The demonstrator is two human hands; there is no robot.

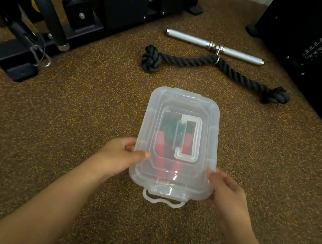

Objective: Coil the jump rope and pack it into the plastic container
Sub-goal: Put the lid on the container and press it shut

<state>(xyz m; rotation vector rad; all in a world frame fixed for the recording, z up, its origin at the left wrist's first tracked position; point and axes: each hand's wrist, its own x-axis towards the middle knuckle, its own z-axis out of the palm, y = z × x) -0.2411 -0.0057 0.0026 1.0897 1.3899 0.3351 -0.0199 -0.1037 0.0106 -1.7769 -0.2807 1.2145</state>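
Frame centre: both hands grip a lidded, translucent box (176,144), left hand (116,157) and right hand (227,192) curled on its near corners. Inside, the jump rope (160,149) shows only as blurred red handles and dark coils above speckled rubber floor (68,127).

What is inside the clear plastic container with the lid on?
Through the translucent lid of the clear plastic container show two red jump-rope handles and a dark green coil. The lid blurs the rest, so how the coil lies is unclear.
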